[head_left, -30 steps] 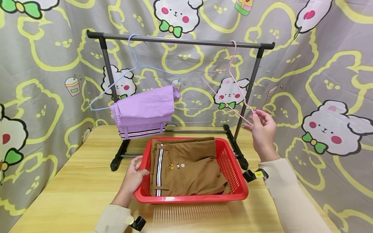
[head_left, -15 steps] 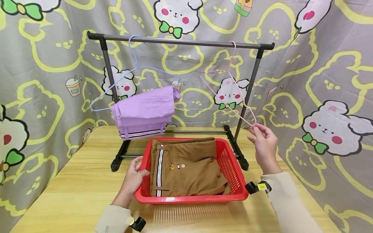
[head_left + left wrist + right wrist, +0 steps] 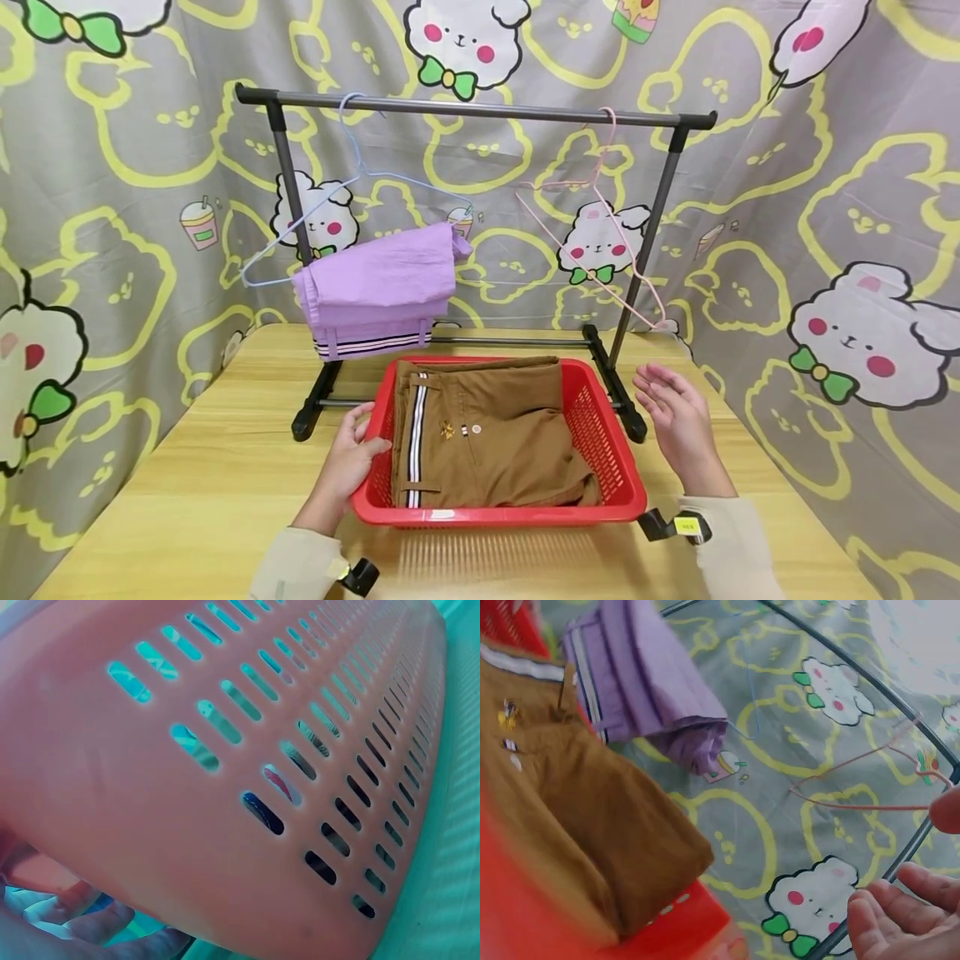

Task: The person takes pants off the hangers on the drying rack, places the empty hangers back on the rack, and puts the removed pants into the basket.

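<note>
My left hand (image 3: 347,457) grips the left rim of a red plastic basket (image 3: 517,517), thumb over the edge and fingers beneath it. Folded brown pants (image 3: 498,442) with a striped waistband lie inside. To the right of the basket, my right hand (image 3: 677,425) is in the air with fingers extended, holding nothing. Above it, apart from the fingers, a pink hanger (image 3: 595,275) hangs bare and turned at an angle on the rack. Purple pants (image 3: 382,279) are draped over the lower bar of a blue hanger (image 3: 273,242) at the left.
A dark metal clothes rack (image 3: 487,109) with black feet stands behind the basket on a wooden table (image 3: 172,492). A grey patterned curtain (image 3: 487,50) surrounds the table at the back and sides.
My right hand has slid down the pink hanger's end, let go of it and lowered beside the basket. The left hand has kept its grip on the basket.
</note>
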The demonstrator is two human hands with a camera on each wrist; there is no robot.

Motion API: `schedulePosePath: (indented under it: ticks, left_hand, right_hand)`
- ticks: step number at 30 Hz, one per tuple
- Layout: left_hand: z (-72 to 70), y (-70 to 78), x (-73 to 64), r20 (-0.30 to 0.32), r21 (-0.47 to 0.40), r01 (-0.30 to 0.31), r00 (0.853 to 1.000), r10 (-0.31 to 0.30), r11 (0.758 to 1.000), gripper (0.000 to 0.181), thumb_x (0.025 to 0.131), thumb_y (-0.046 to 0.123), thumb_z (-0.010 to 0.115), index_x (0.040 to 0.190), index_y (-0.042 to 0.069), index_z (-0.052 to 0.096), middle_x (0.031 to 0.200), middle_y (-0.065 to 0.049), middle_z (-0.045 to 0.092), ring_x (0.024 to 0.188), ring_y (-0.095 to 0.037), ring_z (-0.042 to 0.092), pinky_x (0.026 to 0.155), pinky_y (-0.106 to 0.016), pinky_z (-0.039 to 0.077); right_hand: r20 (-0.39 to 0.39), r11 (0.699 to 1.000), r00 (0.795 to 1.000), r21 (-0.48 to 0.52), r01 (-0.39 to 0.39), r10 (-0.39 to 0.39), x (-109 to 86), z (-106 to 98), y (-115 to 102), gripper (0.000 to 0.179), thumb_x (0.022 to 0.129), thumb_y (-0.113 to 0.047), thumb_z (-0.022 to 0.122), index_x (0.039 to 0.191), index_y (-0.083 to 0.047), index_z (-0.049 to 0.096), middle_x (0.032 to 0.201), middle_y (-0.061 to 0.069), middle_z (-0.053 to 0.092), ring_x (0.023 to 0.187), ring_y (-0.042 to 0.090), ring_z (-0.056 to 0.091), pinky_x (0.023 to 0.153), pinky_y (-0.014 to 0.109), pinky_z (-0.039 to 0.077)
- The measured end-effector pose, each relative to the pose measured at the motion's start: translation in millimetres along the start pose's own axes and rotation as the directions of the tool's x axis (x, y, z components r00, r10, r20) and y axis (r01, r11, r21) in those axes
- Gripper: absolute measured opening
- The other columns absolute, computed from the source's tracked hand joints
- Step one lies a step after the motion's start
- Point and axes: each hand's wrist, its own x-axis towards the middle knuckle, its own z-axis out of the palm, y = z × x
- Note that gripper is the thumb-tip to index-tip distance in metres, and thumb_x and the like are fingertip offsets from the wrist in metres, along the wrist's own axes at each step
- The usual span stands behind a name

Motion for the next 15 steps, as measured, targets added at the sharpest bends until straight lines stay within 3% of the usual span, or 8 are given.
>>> schedulePosePath:
  ticks: [10,15]
  left_hand:
    - [-0.7,-1.4,2.8,-0.004,-0.009,-0.003,1.000,0.003,1.000,0.067,0.086,-0.011,0.048,0.146,0.004,0.023,0.143,-0.024,0.040,0.105,-0.029,0.056,0.081,-0.040,0.053]
    - [-0.2,-2.7,2.9,-0.002,-0.022,-0.005,1.000,0.005,1.000,0.065,0.087,-0.011,0.048,0.146,0.004,0.024,0.142,-0.024,0.041,0.105,-0.029,0.056,0.081,-0.040,0.053]
  right_hand:
    - [0.049,0.996,0.999,0.085,-0.016,0.011,-14.9,-15.2,29.2,0.021,0.101,0.001,0.042,0.117,-0.001,0.055,0.111,0.005,0.066,0.102,0.015,0.064,0.087,0.024,0.050]
    - [0.188,0.993,0.981,0.110,0.031,-0.051,-17.4,-20.8,50.1,0.032,0.101,0.007,0.033,0.130,0.004,0.043,0.125,0.005,0.059,0.115,0.015,0.058,0.096,0.026,0.046]
